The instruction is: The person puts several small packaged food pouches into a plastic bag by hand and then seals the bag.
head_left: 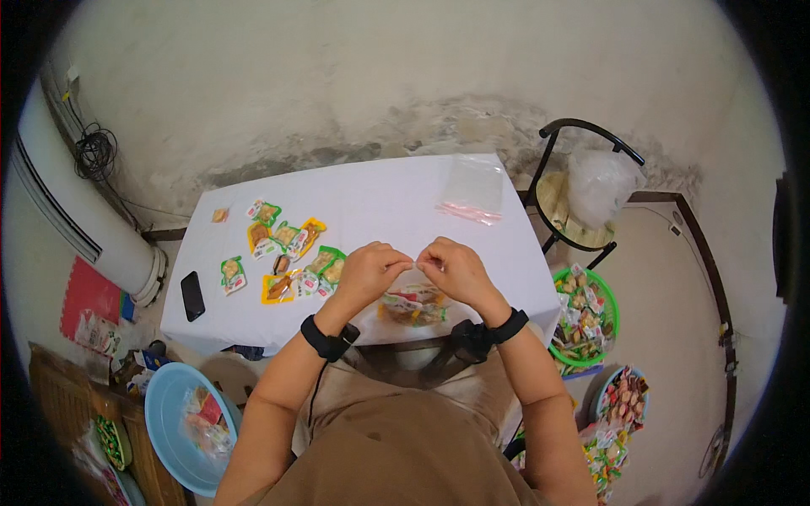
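My left hand point(369, 274) and my right hand point(458, 270) meet over the near part of the table, fingertips pinched and almost touching. Both pinch the top edge of a clear plastic bag point(413, 305), which hangs just below them at the table's near edge. Small snack packs show through its film, partly hidden by my hands. To the left of my left hand, several loose snack packs in green, yellow and white wrappers point(278, 288) lie scattered on the white cloth. A stack of flat clear bags point(474, 187) rests at the far right of the table.
A black phone point(192, 297) lies at the table's left edge. Below it on the floor stands a blue tub point(164, 422) holding packs. To the right are a green basket point(613, 308) full of packs, a blue basin point(601, 396) and a black-framed chair point(553, 202) with a plastic bag.
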A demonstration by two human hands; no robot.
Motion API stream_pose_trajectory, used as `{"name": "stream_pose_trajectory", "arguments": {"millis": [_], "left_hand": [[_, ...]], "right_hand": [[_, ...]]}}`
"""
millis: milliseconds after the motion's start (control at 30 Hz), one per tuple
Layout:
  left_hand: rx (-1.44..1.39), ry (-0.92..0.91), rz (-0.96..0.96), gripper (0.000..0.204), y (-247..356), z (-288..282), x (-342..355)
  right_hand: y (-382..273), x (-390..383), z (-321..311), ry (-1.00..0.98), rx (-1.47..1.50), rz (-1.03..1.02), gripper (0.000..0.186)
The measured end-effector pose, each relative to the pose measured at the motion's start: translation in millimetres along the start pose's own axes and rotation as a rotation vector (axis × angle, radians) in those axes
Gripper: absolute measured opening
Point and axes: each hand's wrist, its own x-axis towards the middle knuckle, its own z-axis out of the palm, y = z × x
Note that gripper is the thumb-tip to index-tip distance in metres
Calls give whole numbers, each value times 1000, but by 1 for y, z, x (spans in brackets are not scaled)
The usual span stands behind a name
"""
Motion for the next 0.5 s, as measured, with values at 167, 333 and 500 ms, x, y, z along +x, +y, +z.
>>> {"name": "stream_pose_trajectory", "arguments": {"millis": [167, 333, 500], "left_hand": [[-1, 40, -15, 7, -2, -3, -4], [-1, 47, -26, 7, -4, -7, -5], [47, 26, -21, 7, -3, -10, -5]], "right_hand": [[16, -12, -18, -15, 15, 41, 8], [28, -26, -35, 31, 93, 123, 9], [36, -33, -38, 48, 130, 147, 9]]}}
